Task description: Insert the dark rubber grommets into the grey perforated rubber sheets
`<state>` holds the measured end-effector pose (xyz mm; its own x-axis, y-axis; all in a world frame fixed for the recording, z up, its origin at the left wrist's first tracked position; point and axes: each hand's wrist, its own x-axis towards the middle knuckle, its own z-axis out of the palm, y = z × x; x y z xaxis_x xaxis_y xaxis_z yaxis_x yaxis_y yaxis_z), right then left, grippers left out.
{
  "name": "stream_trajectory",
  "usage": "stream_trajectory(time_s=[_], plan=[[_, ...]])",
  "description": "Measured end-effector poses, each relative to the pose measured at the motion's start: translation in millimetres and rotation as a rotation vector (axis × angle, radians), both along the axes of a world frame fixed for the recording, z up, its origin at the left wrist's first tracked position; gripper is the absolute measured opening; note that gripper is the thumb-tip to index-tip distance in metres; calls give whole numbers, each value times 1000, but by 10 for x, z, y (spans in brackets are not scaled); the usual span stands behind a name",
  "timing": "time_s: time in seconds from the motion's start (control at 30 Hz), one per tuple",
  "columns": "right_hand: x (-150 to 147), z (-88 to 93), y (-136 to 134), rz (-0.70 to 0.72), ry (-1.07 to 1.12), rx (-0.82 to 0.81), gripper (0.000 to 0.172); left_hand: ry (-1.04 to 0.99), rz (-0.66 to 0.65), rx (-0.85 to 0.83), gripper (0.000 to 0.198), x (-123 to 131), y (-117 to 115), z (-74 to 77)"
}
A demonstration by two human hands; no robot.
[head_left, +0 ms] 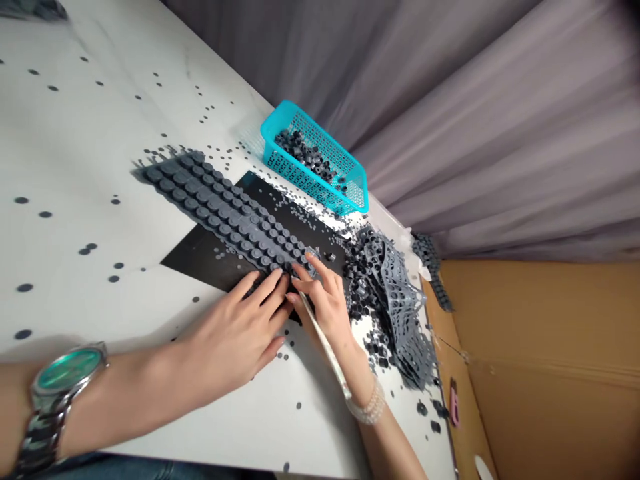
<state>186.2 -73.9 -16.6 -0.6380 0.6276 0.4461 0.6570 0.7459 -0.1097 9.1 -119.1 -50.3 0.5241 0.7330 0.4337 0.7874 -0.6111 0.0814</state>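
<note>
At the lower-right end of a studded grey sheet (230,210), both hands work close together. The left hand (237,340) is flat and unclenched, its fingertips resting on the sheet's near edge and its thumb standing apart; a metal watch (70,370) encircles its wrist. The right hand (327,310) grips a slender white tool (327,347) between thumb and fingers, with the tool's tip end at the sheet; a beaded bracelet (371,403) encircles its wrist. The sheet lies diagonally, partly over a black mat (200,257) and partly over the white table (125,320). To the right of the mat, perforated grey sheets (397,280) lie against a heap of small dark pieces (363,283). Beyond the mat, a turquoise basket (295,177) contains similar pieces. Dark discs (24,288) are scattered across the table. A pink-handled implement (454,403) lies at the right, near the cardboard (540,320). A grey curtain (450,120) hangs behind.
</note>
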Motion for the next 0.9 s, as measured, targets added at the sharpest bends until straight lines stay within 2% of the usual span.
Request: stream_trajectory(time_s=[0.33, 0.4, 0.53, 0.6, 0.7, 0.8, 0.9], plan=[[-7, -8, 107, 69, -95, 15, 11, 0, 7, -2, 49, 16, 0, 1], [40, -10, 161, 15, -72, 30, 13, 12, 19, -10, 51, 15, 3, 16], [211, -33, 160, -204, 97, -36, 15, 37, 23, -16, 51, -1, -4, 30], [285, -56, 87, -232, 130, -78, 14, 43, 22, -1, 52, -16, -25, 15], [324, -96, -57, -127, 139, -57, 12, 60, 29, 55, 54, -39, -64, -13], [271, -87, -174, 2, 108, -78, 11, 92, 30, 68, 48, -54, -74, -9], [194, -23, -222, 36, 49, -142, 14, 119, 27, 18, 41, -59, -55, 29]])
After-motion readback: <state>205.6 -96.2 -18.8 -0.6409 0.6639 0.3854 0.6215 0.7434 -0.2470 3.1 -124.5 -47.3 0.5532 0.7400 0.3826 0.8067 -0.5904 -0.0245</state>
